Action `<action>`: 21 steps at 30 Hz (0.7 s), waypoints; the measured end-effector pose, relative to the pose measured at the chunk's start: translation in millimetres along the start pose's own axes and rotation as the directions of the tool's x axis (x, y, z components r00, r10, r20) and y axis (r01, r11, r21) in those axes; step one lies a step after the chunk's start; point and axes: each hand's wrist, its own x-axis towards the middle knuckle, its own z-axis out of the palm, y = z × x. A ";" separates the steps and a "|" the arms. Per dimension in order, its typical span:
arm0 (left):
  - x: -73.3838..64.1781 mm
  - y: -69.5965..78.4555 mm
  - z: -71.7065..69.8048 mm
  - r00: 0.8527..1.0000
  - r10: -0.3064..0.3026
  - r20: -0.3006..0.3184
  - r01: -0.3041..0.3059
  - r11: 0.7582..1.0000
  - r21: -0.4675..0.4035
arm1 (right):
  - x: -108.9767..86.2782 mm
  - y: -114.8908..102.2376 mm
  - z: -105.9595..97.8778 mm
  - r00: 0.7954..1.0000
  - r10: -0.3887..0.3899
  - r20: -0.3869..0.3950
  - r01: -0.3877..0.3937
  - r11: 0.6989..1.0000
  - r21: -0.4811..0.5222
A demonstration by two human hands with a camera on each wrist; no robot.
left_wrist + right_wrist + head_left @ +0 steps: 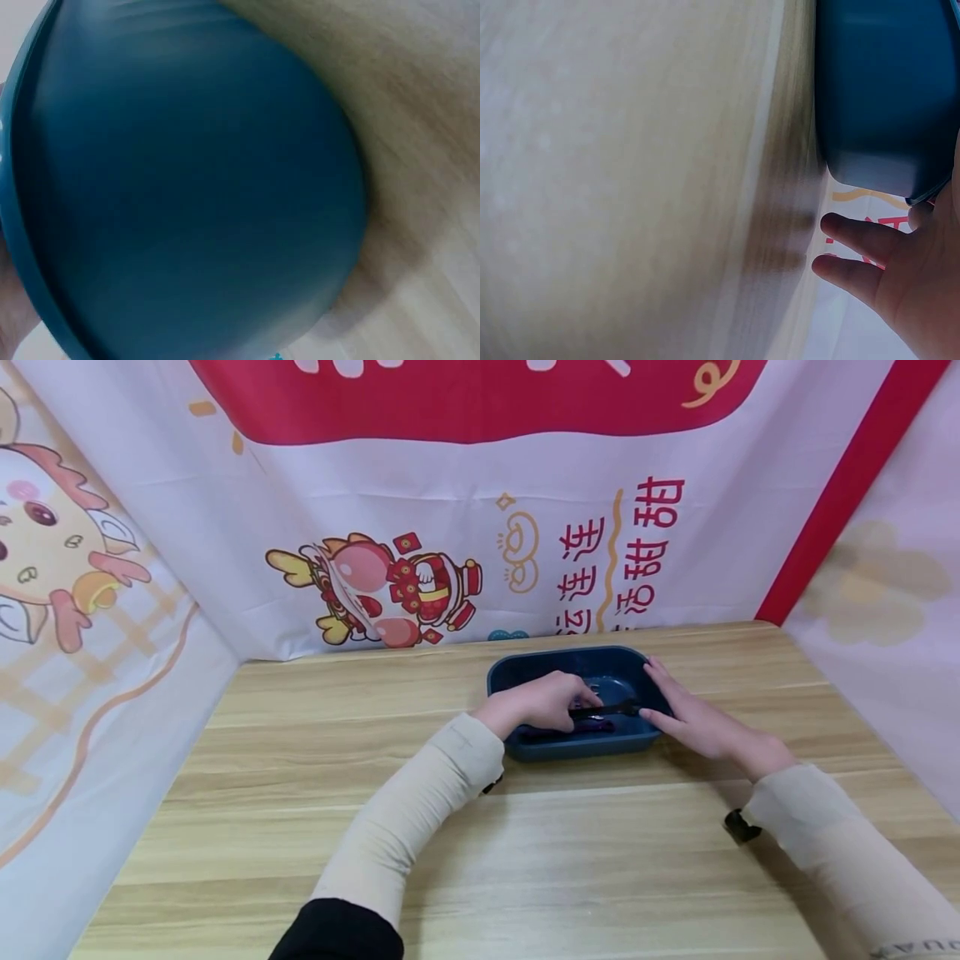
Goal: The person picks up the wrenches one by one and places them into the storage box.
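A dark blue rectangular basin with rounded corners stands on the table near the back cloth. My left hand reaches into it over the left side and pinches a slim black object, whose exact kind I cannot tell. Below that lies a dark purple object in the basin. At the basin's right end, my right hand rests with straight, spread fingers, the thumb beside the tip of the black object. The right wrist view has two fingers apart from the basin's outer wall.
A wood-grain table spreads around the basin. Behind it hangs a printed white and red cloth, with further cloth at both sides. Something black is strapped at the right wrist.
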 end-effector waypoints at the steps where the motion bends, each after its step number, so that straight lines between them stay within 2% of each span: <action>1: 0.5 0.2 0.7 1.000 0.000 0.003 0.000 1.000 0.004 | 0.1 0.6 0.2 1.000 0.002 0.000 -0.002 1.000 0.001; 12: 0.5 1.1 10.5 0.998 -0.032 0.045 0.031 0.999 0.027 | -1.9 -1.8 -0.5 1.000 0.005 -0.004 -0.005 1.000 0.015; 21: -0.5 -1.2 15.3 0.995 -0.048 0.084 0.049 0.999 -0.009 | -0.8 -0.2 0.4 1.000 0.008 -0.006 -0.008 1.000 0.000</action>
